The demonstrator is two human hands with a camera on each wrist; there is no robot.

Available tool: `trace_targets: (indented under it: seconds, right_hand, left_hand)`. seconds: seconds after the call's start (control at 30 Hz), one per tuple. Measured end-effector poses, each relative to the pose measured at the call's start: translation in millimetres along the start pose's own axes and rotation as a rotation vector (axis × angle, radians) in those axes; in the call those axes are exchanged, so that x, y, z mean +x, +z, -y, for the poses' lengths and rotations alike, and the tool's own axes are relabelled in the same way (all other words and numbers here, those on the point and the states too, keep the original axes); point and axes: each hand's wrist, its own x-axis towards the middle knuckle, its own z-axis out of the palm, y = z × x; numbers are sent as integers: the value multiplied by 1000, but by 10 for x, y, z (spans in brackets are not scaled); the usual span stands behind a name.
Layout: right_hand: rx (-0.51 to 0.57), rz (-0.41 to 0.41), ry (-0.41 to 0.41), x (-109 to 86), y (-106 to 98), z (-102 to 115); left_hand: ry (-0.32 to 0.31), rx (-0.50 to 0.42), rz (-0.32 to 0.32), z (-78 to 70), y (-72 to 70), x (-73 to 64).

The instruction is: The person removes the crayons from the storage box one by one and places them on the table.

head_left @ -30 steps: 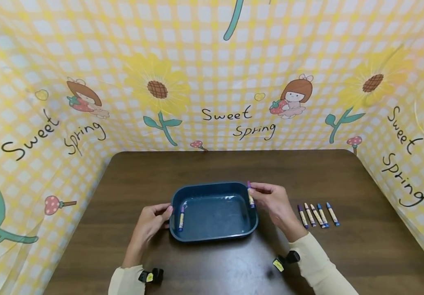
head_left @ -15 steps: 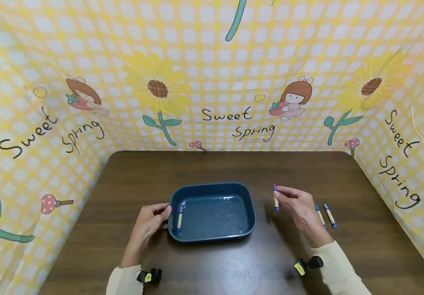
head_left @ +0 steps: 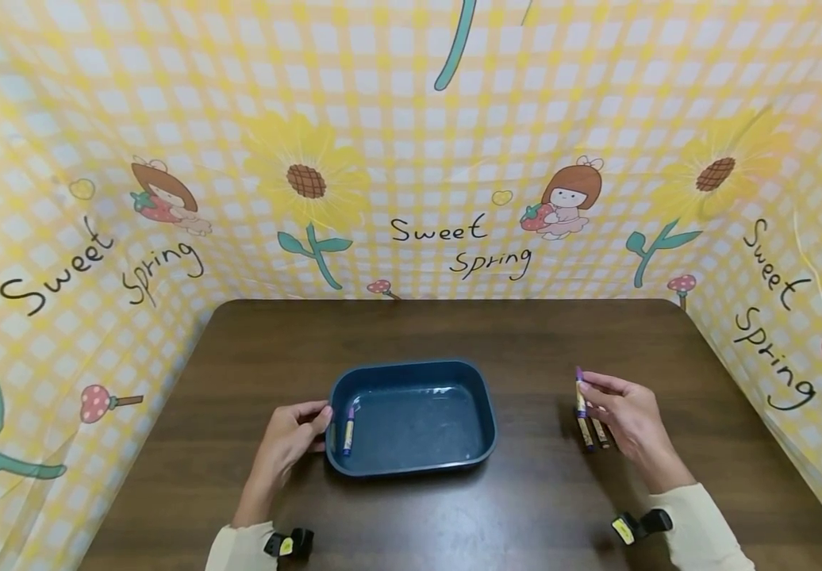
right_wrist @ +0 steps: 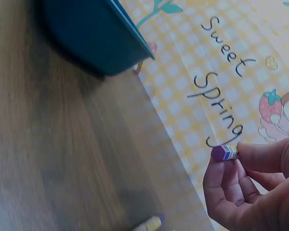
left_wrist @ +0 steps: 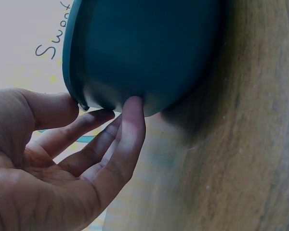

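Note:
My left hand (head_left: 290, 440) grips the left end of a dark blue tray (head_left: 418, 430); its thumb lies at the rim and its fingers touch the outer wall (left_wrist: 149, 53). Inside the tray, near that end, lies a purple crayon (head_left: 348, 434). To the right of the tray, my right hand (head_left: 628, 416) pinches another purple crayon (head_left: 581, 396) between thumb and fingers, raised above the table. Beneath it lie crayons on the tabletop, among them a dark-tipped one (head_left: 585, 436) and one beside it (head_left: 601, 434). The hand hides the others of that row.
The brown wooden table (head_left: 411, 329) has rounded far corners. A yellow checked cloth (head_left: 411, 159) with flowers and lettering hangs behind it and along both sides. Each wrist wears a small black camera, such as the right one (head_left: 641, 525).
My right hand has moved right, from the tray's right rim to over the loose crayons, still pinching the purple crayon. My left hand keeps its grip on the tray.

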Motion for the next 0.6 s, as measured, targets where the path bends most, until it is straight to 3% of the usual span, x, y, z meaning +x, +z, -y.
trace_targets:
  seconds: [0.6]
  right_hand:
    - [-9, -72, -14, 28, -572, 82]
  left_hand:
    - [-1, -10, -15, -2, 8, 0]
